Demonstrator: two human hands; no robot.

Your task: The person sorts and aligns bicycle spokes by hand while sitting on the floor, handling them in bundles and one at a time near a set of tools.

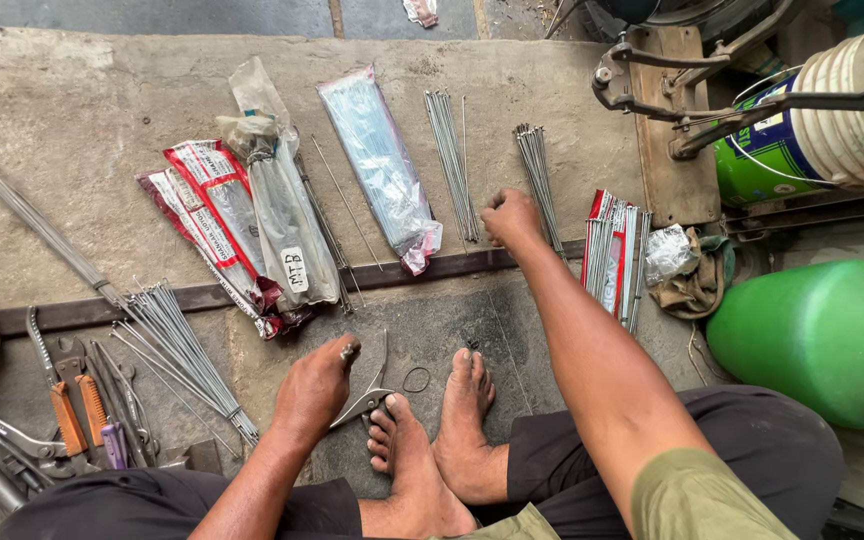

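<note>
Far left: a long metal rod [37,225] lies slantwise on the concrete floor [72,110], with orange-handled pliers [70,408] and other hand tools in the near left corner.
Loose spokes: a fanned bundle of bare metal spokes [187,350] lies near left, just beside the left hand.
Packets: red-and-white spoke packets [214,220], a clear plastic packet [287,215] and a pale blue packet [380,165] lie side by side, far of a dark metal strip [432,268] that runs across the floor.
Left hand: the left hand [317,385] rests low by the person's bare feet [437,420]; its fingers are curled around one handle of a metal cutter [370,385] lying on the floor.
Middle: a straight bundle of spokes [450,160] lies far of the strip.
Right hand: the right hand [510,218] reaches far, its fingers bunched closed at the near end of another spoke bundle [536,180]; whether they pinch a spoke I cannot tell.
Right: a red-edged packet of spokes [614,250], a crumpled rag [694,275], a green plastic container [822,335] and a tilted white bucket [857,110].
</note>
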